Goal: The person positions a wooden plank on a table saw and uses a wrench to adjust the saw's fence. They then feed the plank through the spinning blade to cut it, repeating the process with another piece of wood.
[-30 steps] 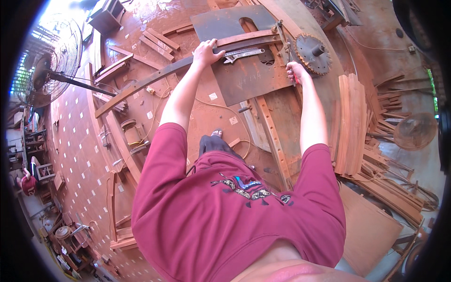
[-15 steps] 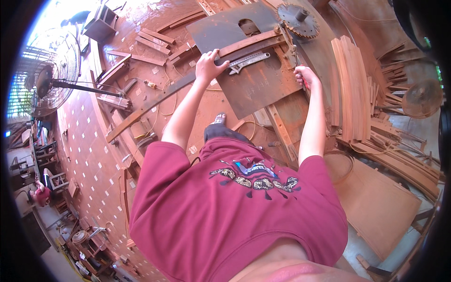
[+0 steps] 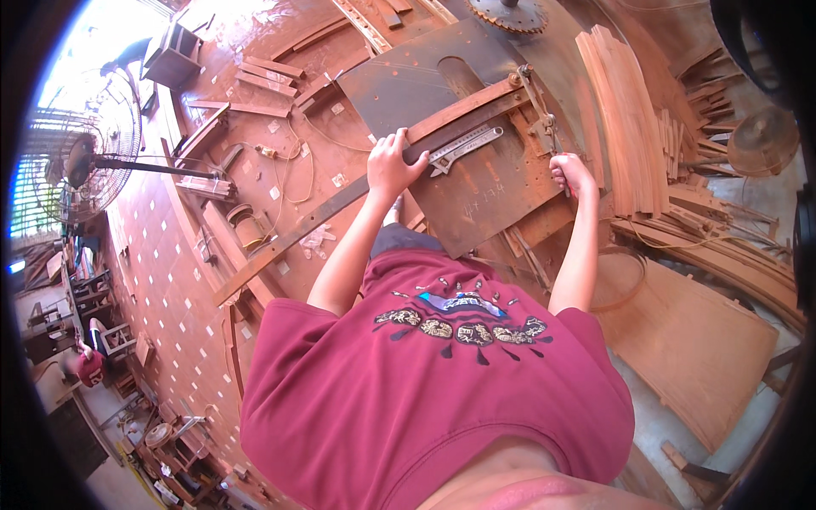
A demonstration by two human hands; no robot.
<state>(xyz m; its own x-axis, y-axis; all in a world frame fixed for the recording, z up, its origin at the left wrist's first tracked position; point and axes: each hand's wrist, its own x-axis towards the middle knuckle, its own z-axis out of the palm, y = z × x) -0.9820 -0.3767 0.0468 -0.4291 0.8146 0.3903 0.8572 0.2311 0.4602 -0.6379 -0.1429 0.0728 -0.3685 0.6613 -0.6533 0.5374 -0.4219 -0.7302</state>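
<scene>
Your left hand (image 3: 393, 166) lies over the long bar (image 3: 297, 235) at the left edge of the dark metal plate (image 3: 476, 208), thumb spread well away from the fingers; whether it squeezes the bar or only rests there, you cannot tell from this view. The bar crosses the plate on a slant — its near end runs out past the plate's left side, its far end reaches the linkage (image 3: 538, 119) at the plate's right edge. On the plate, just beside the bar and near your thumb, lies an adjustable wrench (image 3: 466, 150), untouched.

Your right hand (image 3: 574, 174) is at the plate's right edge, below the linkage. Its fingers are curled tight around a slim tool (image 3: 568, 192), most of which your fist hides, so its kind is unclear.

Beyond the plate's far edge sits a toothed saw blade (image 3: 523, 19), partly cut off. To the right of the plate stands a stack of long boards (image 3: 625, 127), with a broad wooden sheet (image 3: 688, 357) nearer you. Left of the plate, a cord (image 3: 287, 183) loops across the tiled floor (image 3: 161, 280), and farther out is a large fan (image 3: 82, 161). Another person (image 3: 87, 367) is well apart from the plate, far to its left.
</scene>
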